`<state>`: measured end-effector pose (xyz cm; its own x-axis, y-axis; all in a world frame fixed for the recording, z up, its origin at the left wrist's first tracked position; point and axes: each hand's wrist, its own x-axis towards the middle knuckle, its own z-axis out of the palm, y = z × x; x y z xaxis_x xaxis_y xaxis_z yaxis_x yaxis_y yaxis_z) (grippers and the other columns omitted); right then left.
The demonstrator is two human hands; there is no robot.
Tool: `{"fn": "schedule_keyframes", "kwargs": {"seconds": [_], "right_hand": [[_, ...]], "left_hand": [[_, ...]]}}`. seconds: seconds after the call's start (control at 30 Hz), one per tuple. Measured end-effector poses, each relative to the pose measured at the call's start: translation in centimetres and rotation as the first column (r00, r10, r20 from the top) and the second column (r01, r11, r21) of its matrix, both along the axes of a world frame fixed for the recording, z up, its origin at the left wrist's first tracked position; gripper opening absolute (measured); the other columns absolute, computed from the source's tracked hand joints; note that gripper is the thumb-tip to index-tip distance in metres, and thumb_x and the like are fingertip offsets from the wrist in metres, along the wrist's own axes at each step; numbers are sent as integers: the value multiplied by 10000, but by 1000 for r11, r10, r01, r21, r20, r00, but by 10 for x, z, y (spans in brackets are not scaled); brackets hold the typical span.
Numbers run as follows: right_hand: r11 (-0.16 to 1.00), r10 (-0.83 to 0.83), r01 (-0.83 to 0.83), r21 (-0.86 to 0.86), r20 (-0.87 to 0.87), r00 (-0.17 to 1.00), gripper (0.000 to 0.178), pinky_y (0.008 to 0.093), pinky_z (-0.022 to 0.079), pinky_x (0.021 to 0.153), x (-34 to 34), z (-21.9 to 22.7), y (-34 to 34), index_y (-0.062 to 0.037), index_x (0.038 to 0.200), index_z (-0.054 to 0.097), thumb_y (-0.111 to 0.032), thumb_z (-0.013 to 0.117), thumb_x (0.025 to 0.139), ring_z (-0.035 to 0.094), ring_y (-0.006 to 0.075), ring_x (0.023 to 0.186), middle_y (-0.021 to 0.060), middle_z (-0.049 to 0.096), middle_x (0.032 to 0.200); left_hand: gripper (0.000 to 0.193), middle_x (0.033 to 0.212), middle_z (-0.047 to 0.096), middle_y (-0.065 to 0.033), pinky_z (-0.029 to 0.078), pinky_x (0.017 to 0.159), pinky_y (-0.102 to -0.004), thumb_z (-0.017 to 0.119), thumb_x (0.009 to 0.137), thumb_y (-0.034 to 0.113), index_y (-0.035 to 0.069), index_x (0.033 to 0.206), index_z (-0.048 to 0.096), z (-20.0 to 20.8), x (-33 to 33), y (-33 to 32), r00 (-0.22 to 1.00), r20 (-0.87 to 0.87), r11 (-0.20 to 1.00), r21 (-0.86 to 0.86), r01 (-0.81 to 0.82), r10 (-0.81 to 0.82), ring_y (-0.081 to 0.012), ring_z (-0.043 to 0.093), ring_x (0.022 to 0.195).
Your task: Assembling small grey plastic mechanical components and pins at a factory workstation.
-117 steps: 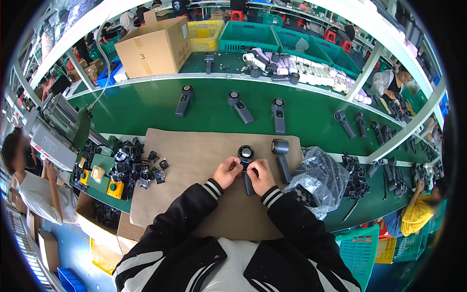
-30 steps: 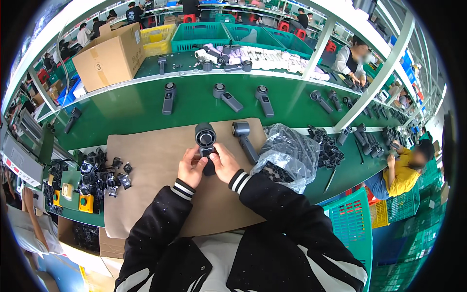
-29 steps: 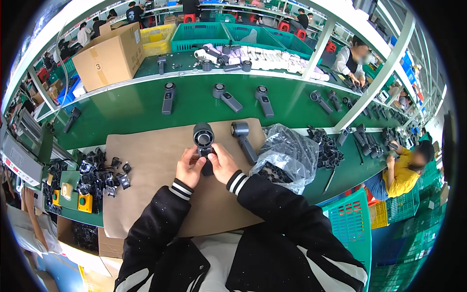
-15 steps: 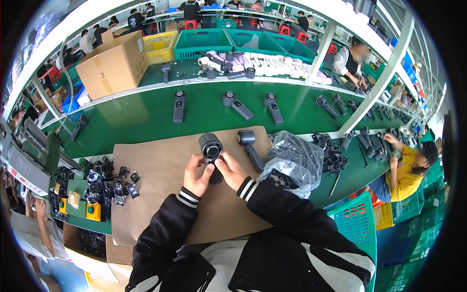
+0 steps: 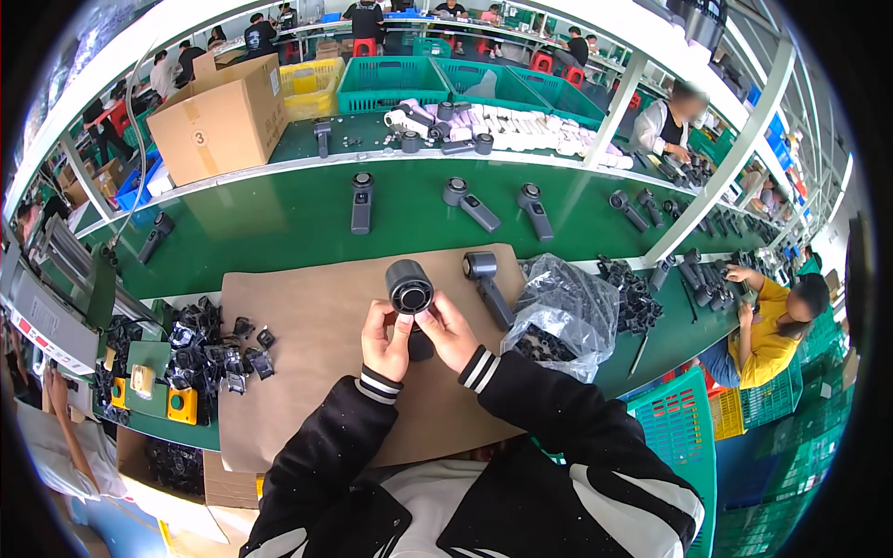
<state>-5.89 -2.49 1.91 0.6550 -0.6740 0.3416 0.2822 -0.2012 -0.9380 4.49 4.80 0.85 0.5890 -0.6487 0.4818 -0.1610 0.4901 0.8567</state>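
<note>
A dark grey handheld fan (image 5: pixel 409 286) is held up over the brown cardboard sheet (image 5: pixel 307 372), its round head facing me and its handle pointing down. My left hand (image 5: pixel 385 344) grips it from the left, thumb just below the round head. My right hand (image 5: pixel 448 335) closes on it from the right, its thumb near the other thumb. Both hands hide part of the handle. A second grey handheld fan (image 5: pixel 487 286) lies on the sheet to the right of my hands, touched by neither.
Several grey fans, one a grey fan (image 5: pixel 362 203), lie along the green belt (image 5: pixel 307 219). Small black parts (image 5: pixel 209 349) are heaped at left by a yellow button box (image 5: pixel 181 405). A clear plastic bag (image 5: pixel 567 307) sits at right. A co-worker in yellow (image 5: pixel 772 325) handles fans.
The held fan's head has turned slightly in my hands, and both hands sit a little further right in view. Fans on the green belt appear shifted to the right.
</note>
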Motion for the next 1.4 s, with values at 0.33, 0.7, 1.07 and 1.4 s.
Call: {"fn": "schedule_keyframes", "kwargs": {"seconds": [0.33,0.7,1.07,1.4], "right_hand": [[901,357,-194,387,-408,840,298,234,353,450,9,-14,-2,-79,1039,543,-366,468,1007,450,99,499,32,540,673],[878,157,-34,478,-219,963,547,285,504,711,134,-27,-47,-81,1436,326,-86,553,938,588,190,800,132,570,1060],[990,137,-109,91,-414,900,314,274,511,794,-79,28,-97,-38,1255,555,-121,574,952,621,170,906,108,639,1045],[803,-588,368,-469,-721,367,105,340,433,521,-258,-24,-117,-58,813,622,-159,612,839,536,212,543,57,593,621]], "left_hand": [[258,1109,536,-175,459,860,-356,573,955,204,4,1113,533,-27,36,-13,971,-95,924,340,-177,221,-273,548,944],[543,1410,343,-236,393,974,-472,574,926,344,44,1351,418,-42,67,-27,806,260,737,326,-592,532,-401,420,1215],[584,1430,355,-171,340,981,-516,640,806,354,175,1338,481,-8,100,30,764,616,551,576,-604,194,-383,349,1287],[455,1350,467,-116,424,967,-478,606,798,174,151,1248,541,-37,174,113,374,922,234,388,-892,-101,-356,425,1245]]}}
